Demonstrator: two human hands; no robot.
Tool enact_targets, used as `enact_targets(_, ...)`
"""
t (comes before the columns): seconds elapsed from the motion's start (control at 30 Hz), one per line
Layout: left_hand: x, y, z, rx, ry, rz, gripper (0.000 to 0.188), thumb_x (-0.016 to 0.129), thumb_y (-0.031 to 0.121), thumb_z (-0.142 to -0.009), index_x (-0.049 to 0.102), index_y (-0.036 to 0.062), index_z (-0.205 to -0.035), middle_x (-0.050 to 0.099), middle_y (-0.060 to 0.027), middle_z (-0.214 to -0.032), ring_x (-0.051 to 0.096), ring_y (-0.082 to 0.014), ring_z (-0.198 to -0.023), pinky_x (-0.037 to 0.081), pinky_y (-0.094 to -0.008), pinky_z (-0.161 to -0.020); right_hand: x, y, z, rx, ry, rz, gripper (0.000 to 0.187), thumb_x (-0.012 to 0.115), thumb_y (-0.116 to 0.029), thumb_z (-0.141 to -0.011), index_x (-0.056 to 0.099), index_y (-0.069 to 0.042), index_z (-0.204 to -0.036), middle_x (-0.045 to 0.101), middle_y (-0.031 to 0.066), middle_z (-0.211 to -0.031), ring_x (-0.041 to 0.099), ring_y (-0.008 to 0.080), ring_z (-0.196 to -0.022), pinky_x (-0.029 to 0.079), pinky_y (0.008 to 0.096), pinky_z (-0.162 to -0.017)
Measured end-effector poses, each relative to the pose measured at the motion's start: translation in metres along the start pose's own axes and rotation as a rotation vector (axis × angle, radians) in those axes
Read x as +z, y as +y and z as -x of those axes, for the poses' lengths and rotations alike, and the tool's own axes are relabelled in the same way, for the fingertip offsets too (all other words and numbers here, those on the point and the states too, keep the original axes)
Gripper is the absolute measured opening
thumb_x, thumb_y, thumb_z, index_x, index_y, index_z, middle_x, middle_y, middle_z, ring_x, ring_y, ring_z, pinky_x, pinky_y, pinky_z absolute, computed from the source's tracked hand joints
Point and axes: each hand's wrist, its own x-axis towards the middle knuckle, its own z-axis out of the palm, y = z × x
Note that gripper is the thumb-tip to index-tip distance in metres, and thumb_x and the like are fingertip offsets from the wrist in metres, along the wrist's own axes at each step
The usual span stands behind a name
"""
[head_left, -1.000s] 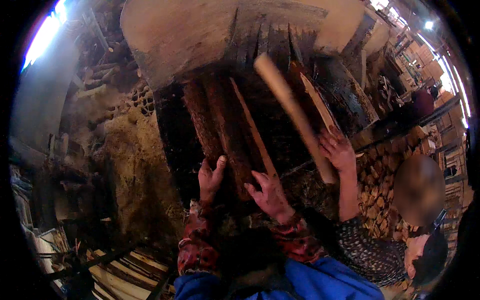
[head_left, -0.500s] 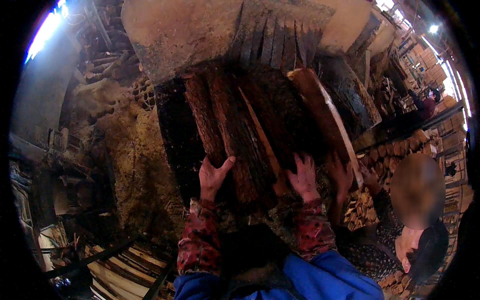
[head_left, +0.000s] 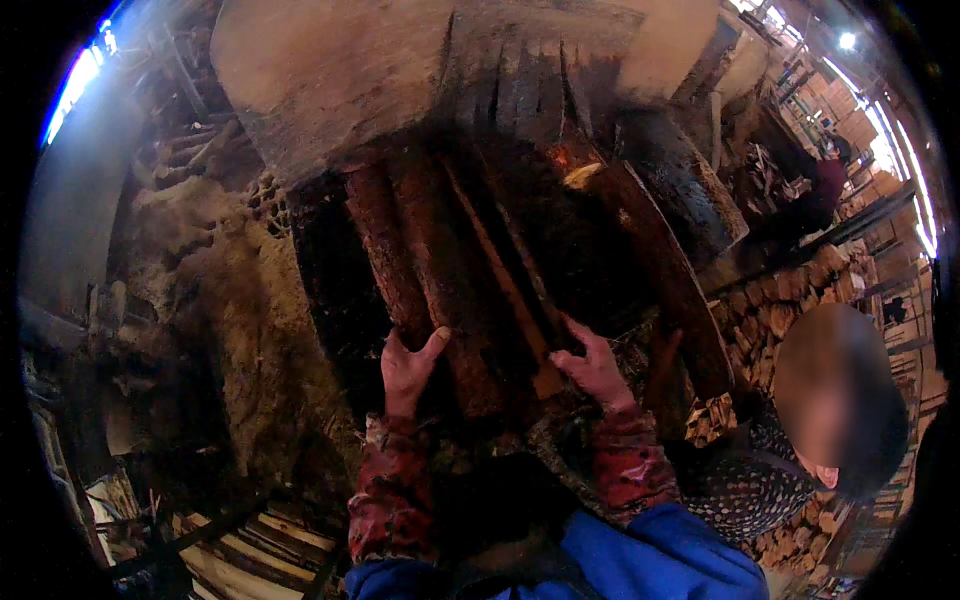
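Several bark-covered logs lie side by side on a dark bed in front of me. My left hand (head_left: 407,370) grips the near end of the leftmost log (head_left: 380,250), thumb on one side and fingers on the other. A thicker log (head_left: 440,270) lies against it. My right hand (head_left: 597,368) has its thumb and forefinger at the near end of a dark split log (head_left: 525,255), its other fingers partly hidden. Farther right, a large split log (head_left: 665,265) slants toward a co-worker, whose shadowed hand (head_left: 663,365) is near its close end.
A co-worker in a dotted sleeve (head_left: 750,490) leans in close on the right, beside stacked wood (head_left: 790,290). A big pale panel (head_left: 330,80) overhangs the logs. Sawdust (head_left: 260,340) covers the left side. Pale slats (head_left: 260,550) lie lower left. Another person (head_left: 825,190) is far right.
My right hand has moved from spread fingers to the split log's near end. The co-worker's log has turned and shifted right, its bark now facing up. An orange glow shows at its far end.
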Motion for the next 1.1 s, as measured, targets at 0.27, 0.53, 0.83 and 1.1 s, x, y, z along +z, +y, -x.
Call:
enact_targets(0.27,0.002,0.044,0.009,-0.066,0.038,-0.164,0.054,0.079,0.028,-0.077,0.057,-0.0046,-0.114,0.066,-0.012,-0.11,0.061,-0.0192,-0.098,0.047,-0.0346,-0.088,0.056,-0.013,-0.009,-0.296,0.018,0.548,0.073,0.069,-0.042,-0.081,0.043,-0.001,-0.136,0.041,0.0229,-0.131,0.04,0.0383,-0.122,0.035,0.0436,-0.102)
enact_targets(0.53,-0.005,0.036,0.007,-0.081,-0.074,-0.023,0.055,0.079,0.031,-0.077,0.057,-0.0054,-0.113,0.065,-0.0133,-0.108,0.061,-0.0193,-0.099,0.047,-0.0337,-0.087,0.037,-0.062,-0.008,-0.326,0.088,0.303,0.048,0.064,-0.029,-0.086,0.055,0.005,-0.119,0.059,0.023,-0.109,0.062,0.0346,-0.091,0.051,0.0406,-0.077)
enact_targets(0.83,-0.012,0.011,0.0,-0.071,-0.045,-0.261,0.064,0.078,0.039,-0.076,0.056,-0.0078,-0.114,0.065,-0.0167,-0.108,0.062,-0.025,-0.1,0.047,-0.0369,-0.088,-0.018,-0.067,-0.073,-0.446,0.526,0.613,0.024,0.067,-0.007,-0.08,0.064,0.0,-0.103,0.065,0.0166,-0.092,0.065,0.0293,-0.081,0.051,0.0327,-0.071)
enact_targets(1.1,-0.012,-0.005,0.0,-0.089,-0.088,-0.023,0.061,0.079,0.035,-0.076,0.056,-0.0079,-0.113,0.065,-0.0168,-0.108,0.061,-0.0233,-0.1,0.047,-0.0355,-0.087,-0.11,-0.017,-0.148,-0.239,0.763,1.132,0.056,0.072,-0.04,-0.074,0.06,-0.006,-0.117,0.055,0.0204,-0.111,0.053,0.0363,-0.103,0.045,0.045,-0.088)
